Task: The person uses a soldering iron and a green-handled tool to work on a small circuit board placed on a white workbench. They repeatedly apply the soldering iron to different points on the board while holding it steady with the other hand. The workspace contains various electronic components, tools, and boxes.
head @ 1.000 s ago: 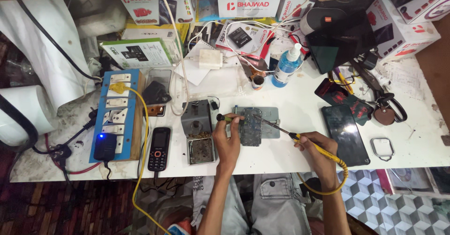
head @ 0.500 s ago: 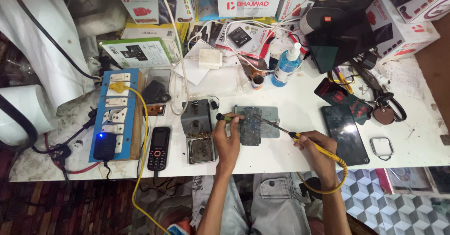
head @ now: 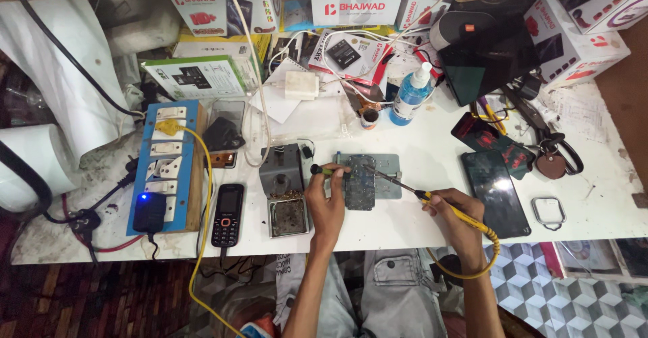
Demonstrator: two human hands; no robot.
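At the middle of the white workbench a phone circuit board lies flat on a grey repair mat, bare and out of any casing. On it rests the tip of a yellow-handled soldering iron, which the right hand grips with fingers curled tight round the handle, its yellow cable looping down past the wrist. From the other side the left hand pinches a green-handled tool, whose tip I cannot make out, against the board's left edge. Soldering looks to be mid-way: the board is still open, nothing reassembled. Just left stands the iron's stand with its cleaning tray; further left a keypad phone and a blue switchboard; right, a dark smartphone
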